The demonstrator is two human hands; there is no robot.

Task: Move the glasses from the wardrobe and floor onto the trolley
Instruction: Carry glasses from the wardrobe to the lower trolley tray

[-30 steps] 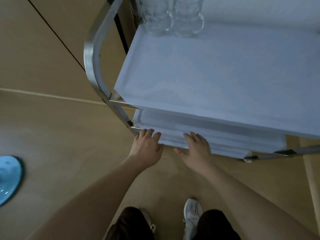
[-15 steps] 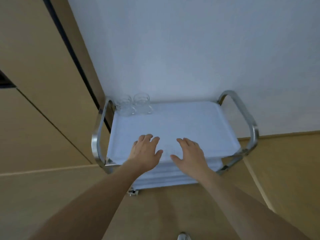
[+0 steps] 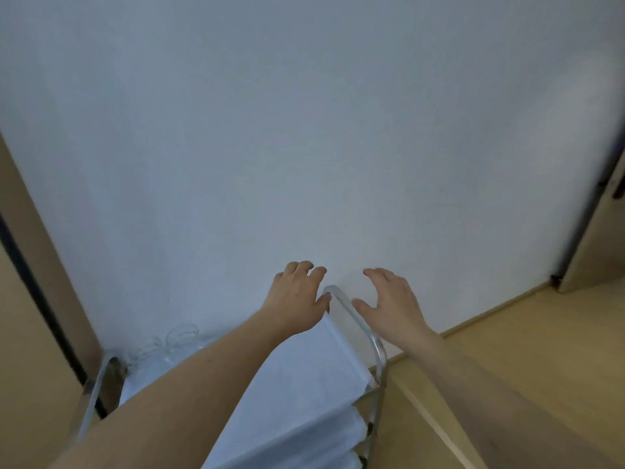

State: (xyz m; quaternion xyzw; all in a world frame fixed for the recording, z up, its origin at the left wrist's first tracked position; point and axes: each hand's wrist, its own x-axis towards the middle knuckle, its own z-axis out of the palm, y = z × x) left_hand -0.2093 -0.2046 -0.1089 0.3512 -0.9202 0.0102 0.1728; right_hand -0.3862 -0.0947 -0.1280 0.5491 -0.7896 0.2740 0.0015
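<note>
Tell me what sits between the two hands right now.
In the head view, the trolley's curved metal handle rises between the left hand and the right hand; neither grips it.

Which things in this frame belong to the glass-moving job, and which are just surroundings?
Belongs to the job:
trolley
glasses on its top shelf, far left corner
left hand, empty
right hand, empty

Just surroundings:
white wall
wooden floor
door, far right
</note>
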